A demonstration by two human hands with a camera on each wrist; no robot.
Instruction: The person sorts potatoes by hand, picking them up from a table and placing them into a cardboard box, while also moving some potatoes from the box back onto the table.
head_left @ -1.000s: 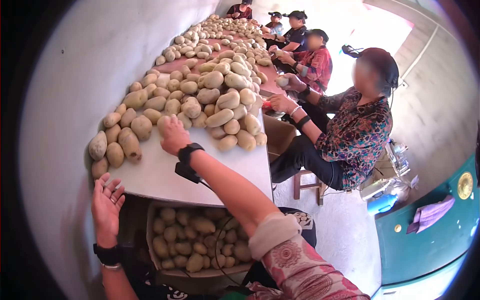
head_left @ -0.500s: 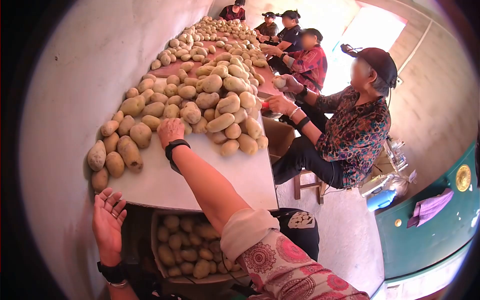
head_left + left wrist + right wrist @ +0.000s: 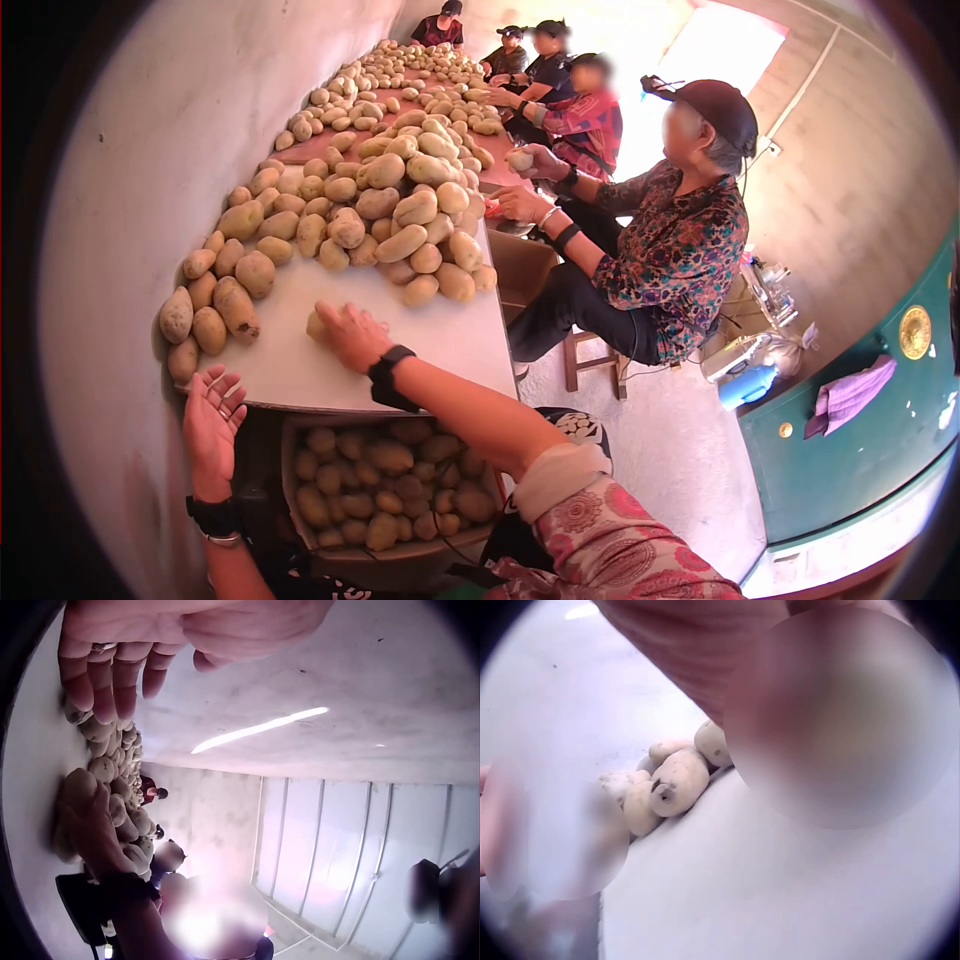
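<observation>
My right hand point(image 3: 352, 338) grips a potato point(image 3: 317, 326) over the bare front part of the white tabletop point(image 3: 400, 345), apart from the pile. Part of that potato is covered by the fingers; in the left wrist view it shows as a pale, rounded potato point(image 3: 81, 784) by the thumb. At the table's front left corner, my left hand point(image 3: 212, 425) is held palm up with relaxed fingers and nothing in it. A large heap of potatoes point(image 3: 385, 205) lies beyond the right hand. Along the wall, a group of potatoes point(image 3: 235, 305) reaches toward the left hand.
Below the table edge stands a box point(image 3: 290, 470) full of potatoes. A seated person point(image 3: 665, 260) on the right holds a potato point(image 3: 519, 160), with an open carton point(image 3: 525, 270) near their knees. Several more people sit farther along the table. The wall point(image 3: 130, 250) borders the left side.
My right hand has drawn back from the pile toward the table's front edge, bringing a potato with it. The left hand stays palm up near the corner.
</observation>
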